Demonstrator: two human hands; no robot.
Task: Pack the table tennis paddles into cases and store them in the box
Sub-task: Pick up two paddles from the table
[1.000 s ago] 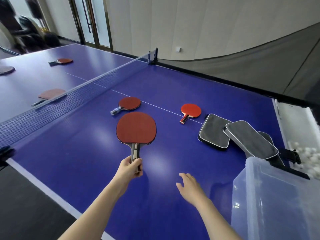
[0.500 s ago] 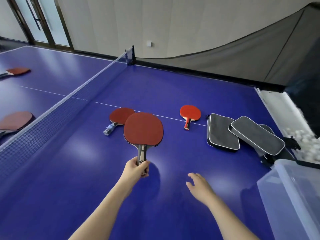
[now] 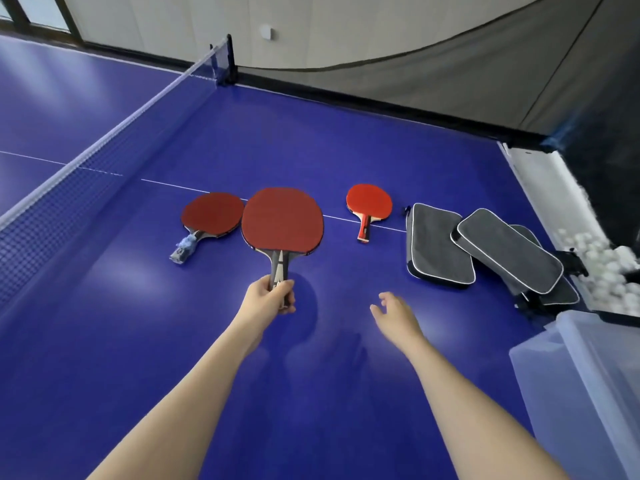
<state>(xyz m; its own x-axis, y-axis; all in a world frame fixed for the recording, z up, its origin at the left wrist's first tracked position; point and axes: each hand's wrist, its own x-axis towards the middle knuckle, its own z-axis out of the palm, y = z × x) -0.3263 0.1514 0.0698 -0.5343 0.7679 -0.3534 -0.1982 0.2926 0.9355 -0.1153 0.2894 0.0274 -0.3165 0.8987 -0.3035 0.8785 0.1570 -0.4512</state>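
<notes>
The left hand [image 3: 272, 296] grips a red paddle [image 3: 282, 221] by its handle above the blue surface [image 3: 346, 140] (right hand [image 3: 396, 315] loose, holding nothing), cases [image 3: 438, 245] near the right edge.

the table [image 3: 346, 140] is showing deep blue crossed by a white line. the centre paddle [image 3: 282, 221] is showing brick red, the left paddle [image 3: 212, 213] darker red with a pale blue handle, the small paddle [image 3: 369, 200] bright orange-red. the cases [image 3: 438, 247] are showing grey with white piping.

Blue surface [image 3: 311, 140], net [image 3: 104, 143] at left, dark red paddle [image 3: 213, 213], bright red paddle [image 3: 369, 202], grey cases [image 3: 438, 247] piled right, clear box [image 3: 588, 375] beside them
</notes>
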